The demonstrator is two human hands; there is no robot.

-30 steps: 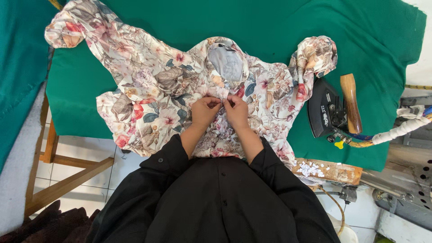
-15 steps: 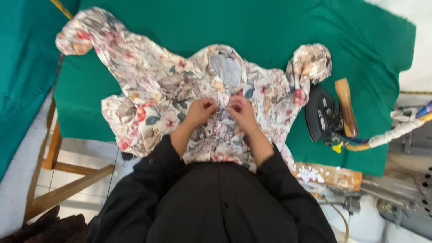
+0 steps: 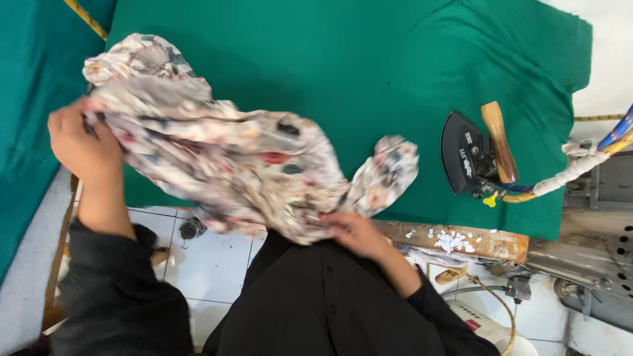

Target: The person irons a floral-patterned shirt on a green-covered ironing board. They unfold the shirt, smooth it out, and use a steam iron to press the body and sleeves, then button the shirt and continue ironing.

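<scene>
While both hands (image 3: 214, 181) pinch it, the floral shirt (image 3: 237, 165) stretches between them.

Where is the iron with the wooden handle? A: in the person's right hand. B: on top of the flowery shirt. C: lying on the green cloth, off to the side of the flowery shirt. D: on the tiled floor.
C: the iron lies on the green cloth, apart from the flowery shirt, which the left hand and right hand hold.
</scene>
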